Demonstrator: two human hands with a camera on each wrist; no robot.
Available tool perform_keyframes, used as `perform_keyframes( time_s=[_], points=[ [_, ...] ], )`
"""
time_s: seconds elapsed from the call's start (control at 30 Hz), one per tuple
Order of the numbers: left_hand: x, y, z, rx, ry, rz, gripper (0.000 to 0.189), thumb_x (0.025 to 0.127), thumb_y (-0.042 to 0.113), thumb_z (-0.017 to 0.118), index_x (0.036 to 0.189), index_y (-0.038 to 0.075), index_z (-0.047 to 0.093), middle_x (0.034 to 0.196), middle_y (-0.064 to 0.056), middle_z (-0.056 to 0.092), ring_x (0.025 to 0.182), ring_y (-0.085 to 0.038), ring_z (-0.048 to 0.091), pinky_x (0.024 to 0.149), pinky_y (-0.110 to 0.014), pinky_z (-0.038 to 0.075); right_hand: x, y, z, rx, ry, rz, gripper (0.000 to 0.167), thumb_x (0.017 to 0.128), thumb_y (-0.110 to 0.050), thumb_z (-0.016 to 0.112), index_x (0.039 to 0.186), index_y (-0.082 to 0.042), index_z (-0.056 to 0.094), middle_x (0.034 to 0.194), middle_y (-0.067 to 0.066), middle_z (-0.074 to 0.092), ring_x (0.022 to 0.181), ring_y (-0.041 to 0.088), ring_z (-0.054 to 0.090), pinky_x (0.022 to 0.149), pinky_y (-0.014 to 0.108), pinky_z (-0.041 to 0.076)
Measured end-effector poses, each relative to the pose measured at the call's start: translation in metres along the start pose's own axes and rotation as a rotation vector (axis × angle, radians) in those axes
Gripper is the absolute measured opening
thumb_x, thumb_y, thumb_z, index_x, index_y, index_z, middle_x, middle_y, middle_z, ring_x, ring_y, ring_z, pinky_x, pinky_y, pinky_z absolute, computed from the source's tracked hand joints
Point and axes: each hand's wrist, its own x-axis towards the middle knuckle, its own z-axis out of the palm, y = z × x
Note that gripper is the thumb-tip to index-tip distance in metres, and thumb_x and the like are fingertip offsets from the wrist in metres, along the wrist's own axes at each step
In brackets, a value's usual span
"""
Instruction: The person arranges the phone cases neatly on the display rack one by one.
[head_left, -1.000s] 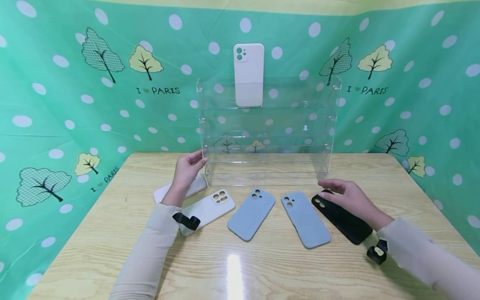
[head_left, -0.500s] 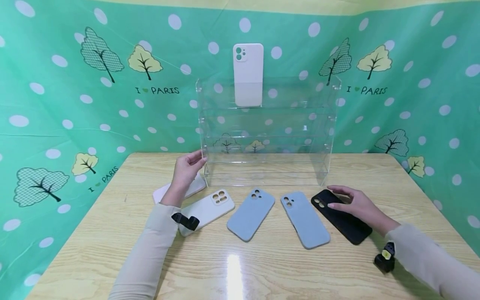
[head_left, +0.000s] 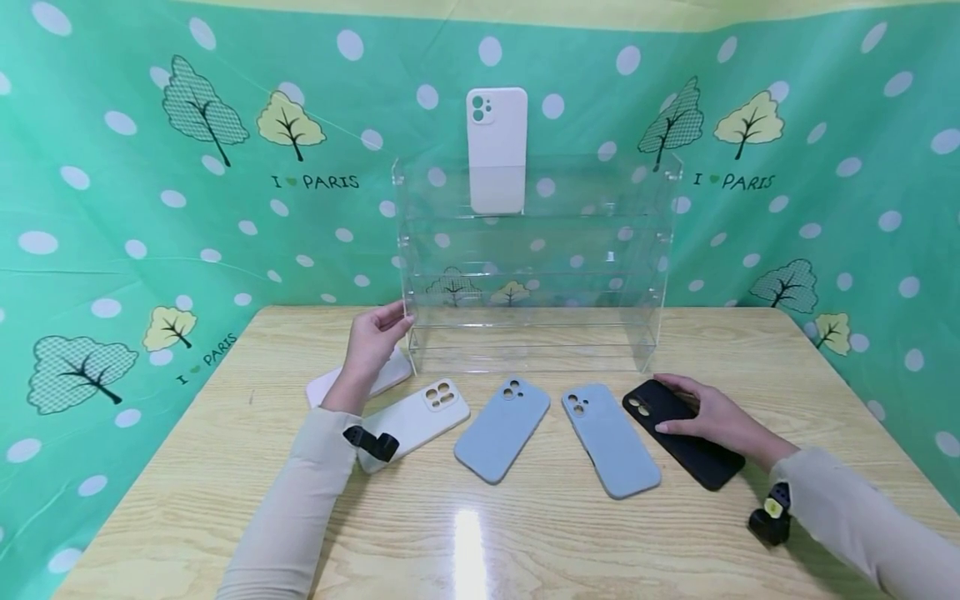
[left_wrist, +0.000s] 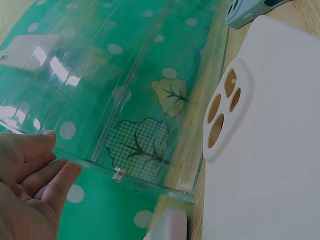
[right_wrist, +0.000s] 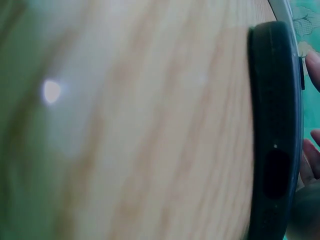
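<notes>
Several phone cases lie fanned out on the wooden table. My left hand grips the left edge of a clear tiered display stand, with the thumb in front and fingers behind. In the left wrist view, the thumb and fingertips of that hand meet the panel edge. Over the black phone case at the right, my right hand spreads its thumb and fingers across the upper part. The right wrist view shows the case end close up, the hand only partly. A white phone case stands upright on the top tier.
Two blue-grey phone cases, one in the middle and one right of it, lie before the stand. A cream case and a pale pinkish case lie under my left forearm. Green patterned cloth hangs behind the table.
My right hand has shifted rightward and back along the black case, then lowered, its thumb moving toward the case's near edge. The left hand and all cases stay where they were.
</notes>
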Motion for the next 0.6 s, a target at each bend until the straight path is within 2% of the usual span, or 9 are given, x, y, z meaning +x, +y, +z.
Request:
perform_keyframes(
  time_s=[0.37,0.6],
  points=[
    [0.0007,-0.0008,-0.0002,0.005,0.001,-0.012,0.041,0.092,0.015,0.061,0.131,0.003,0.053,0.128,-0.015,0.058,0.117,-0.023,0.057,0.096,-0.026,0.047,0.0014,0.0,0.0006,-0.039,-0.036,0.021,0.092,0.078,-0.036,0.076,0.145,0.004,0.027,0.145,0.034,0.029,0.131,0.051,0.028,0.1,0.062,0.032],
    [0.0,-0.0006,0.0002,0.001,0.006,-0.003,0.041,0.092,0.013,0.062,0.13,0.002,0.053,0.128,-0.017,0.058,0.118,-0.024,0.056,0.096,-0.026,0.048,0.0012,-0.0032,0.0017,-0.097,-0.039,-0.005,0.093,0.078,-0.038,0.076,0.144,0.006,0.027,0.143,0.035,0.03,0.129,0.052,0.029,0.099,0.063,0.033]
  ],
)
